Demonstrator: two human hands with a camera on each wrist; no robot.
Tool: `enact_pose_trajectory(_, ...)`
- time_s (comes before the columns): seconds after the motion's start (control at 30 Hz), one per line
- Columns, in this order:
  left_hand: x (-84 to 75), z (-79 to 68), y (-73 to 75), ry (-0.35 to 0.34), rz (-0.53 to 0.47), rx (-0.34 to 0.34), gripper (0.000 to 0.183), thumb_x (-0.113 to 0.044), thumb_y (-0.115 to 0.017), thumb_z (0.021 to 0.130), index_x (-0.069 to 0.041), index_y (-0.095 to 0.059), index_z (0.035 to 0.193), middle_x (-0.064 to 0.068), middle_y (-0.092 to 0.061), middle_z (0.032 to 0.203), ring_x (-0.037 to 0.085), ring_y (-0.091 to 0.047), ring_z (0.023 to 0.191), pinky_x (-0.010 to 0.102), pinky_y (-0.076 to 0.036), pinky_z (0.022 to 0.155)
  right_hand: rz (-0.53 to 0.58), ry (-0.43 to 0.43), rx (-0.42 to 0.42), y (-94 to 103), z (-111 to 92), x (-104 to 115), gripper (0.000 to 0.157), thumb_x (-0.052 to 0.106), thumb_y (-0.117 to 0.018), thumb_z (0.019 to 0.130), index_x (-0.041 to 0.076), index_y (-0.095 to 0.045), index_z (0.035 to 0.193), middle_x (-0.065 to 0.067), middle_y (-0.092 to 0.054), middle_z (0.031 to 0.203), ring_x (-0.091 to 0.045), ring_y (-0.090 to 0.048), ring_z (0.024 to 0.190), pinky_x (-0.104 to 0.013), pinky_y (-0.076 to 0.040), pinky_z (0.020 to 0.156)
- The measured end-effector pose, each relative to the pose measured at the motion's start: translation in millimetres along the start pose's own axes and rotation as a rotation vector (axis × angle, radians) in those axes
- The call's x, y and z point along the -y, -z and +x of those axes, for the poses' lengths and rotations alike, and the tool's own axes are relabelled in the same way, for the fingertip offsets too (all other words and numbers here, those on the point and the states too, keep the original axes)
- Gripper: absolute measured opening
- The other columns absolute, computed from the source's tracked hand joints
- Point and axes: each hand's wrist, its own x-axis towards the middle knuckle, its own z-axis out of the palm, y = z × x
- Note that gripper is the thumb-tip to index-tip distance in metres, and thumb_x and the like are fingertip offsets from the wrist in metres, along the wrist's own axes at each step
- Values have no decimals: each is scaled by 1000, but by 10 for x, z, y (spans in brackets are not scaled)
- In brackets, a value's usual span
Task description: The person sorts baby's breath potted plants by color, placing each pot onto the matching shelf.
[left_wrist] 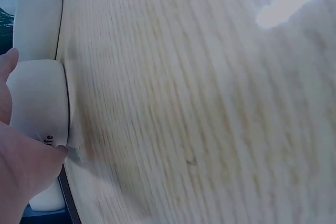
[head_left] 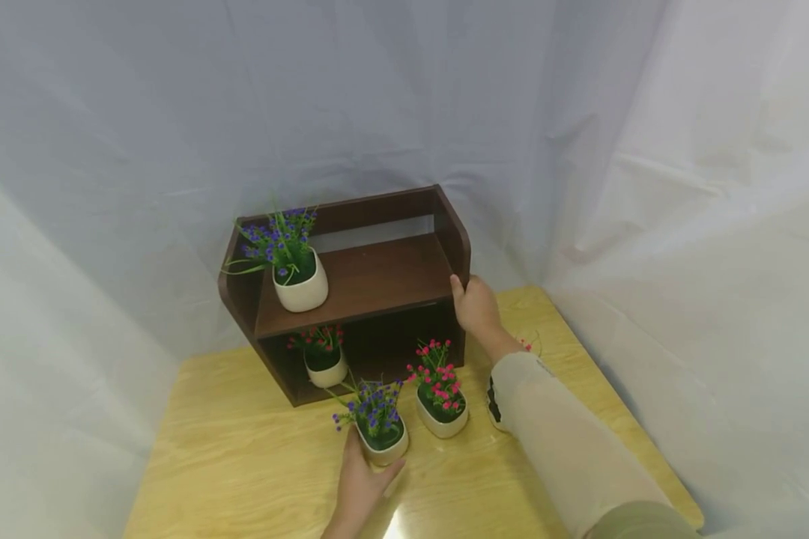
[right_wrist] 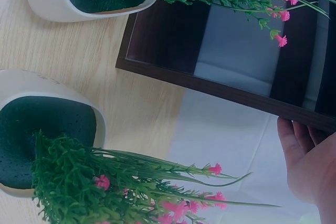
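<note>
My left hand [head_left: 360,483] holds a white pot of purple artificial flowers [head_left: 386,453] low at the table, thumb on one side and fingers on the other. In the left wrist view this pot [left_wrist: 39,98] shows printed lettering partly covered by the hand. On the right, my right hand [head_left: 480,308] grips the side panel [head_left: 453,232] of a dark brown two-tier shelf [head_left: 377,273], thumb over its front edge. The right wrist view shows the fingers [right_wrist: 290,137] against the panel's outer face.
Another purple-flowered pot [head_left: 301,292] stands on the upper tier, left side. A red-flowered pot [head_left: 326,372] sits below it. On the wooden table [head_left: 222,449], a pink-flowered pot [head_left: 443,425] stands before the shelf; another pink-flowered pot [right_wrist: 100,114] is mostly hidden by the right sleeve in the head view.
</note>
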Motion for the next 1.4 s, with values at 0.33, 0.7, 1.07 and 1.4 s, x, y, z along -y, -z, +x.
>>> enact_pose_trajectory(0.33,17,107,-20,-39,-1,-65,115,-24,-98,79,18,-27,160,44,-39,162,60,-44,151,67,-36,127,13,-2,-1,-10,13,37,57,45,-44,116,-7,-68,110,-31,-75,113,-51,-73,113,-62,-58,99)
enact_pose_trajectory(0.7,18,131,52,-26,10,8,109,-30,-91,86,15,-27,162,42,-40,163,59,-46,150,69,-39,125,31,-11,6,-3,5,52,57,45,-44,116,-6,-67,109,-31,-75,111,-50,-73,111,-62,-58,96)
enact_pose_trajectory(1.07,-113,27,169,-5,-19,68,108,-26,-91,86,13,-27,164,42,-47,158,57,-54,144,67,-45,121,11,-18,25,31,-21,4,58,47,-41,117,-5,-66,111,-29,-75,110,-49,-73,109,-61,-58,94)
enact_pose_trajectory(1.4,-409,-47,500,-18,-52,122,110,-31,-88,90,9,-20,168,40,-36,166,59,-59,137,64,-56,112,32,1,33,22,-42,17,55,45,-42,117,-4,-67,118,-28,-75,115,-47,-73,113,-60,-59,97)
